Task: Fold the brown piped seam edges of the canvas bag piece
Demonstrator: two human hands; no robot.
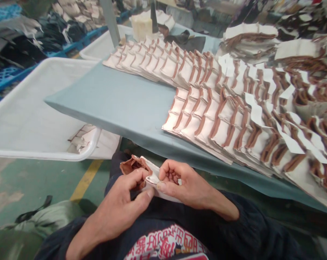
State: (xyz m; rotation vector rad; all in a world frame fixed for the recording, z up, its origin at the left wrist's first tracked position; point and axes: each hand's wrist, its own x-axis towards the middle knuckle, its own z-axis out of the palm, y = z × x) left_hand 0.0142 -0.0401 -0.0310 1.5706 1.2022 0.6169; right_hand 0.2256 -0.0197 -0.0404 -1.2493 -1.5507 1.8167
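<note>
Over my lap, I hold a sewn piece of off-white material with a brown inner side [135, 164]; its exact kind is not clear. My left hand [125, 206] is closed around its near left part, with the thumb on top. On the right, my right hand [183, 182] pinches its pale edge between thumb and bent fingers. Brown folds bulge out beyond the left fingers. Part of the piece is hidden under both hands.
Rows of similar white-and-brown pieces [206, 115] lie overlapping on a blue-grey table [120, 97], whose edge is just beyond my hands. Loose white strips [257, 110] lie across some. A white plastic tub [44, 108] stands at left. A green bag [52, 220] lies lower left.
</note>
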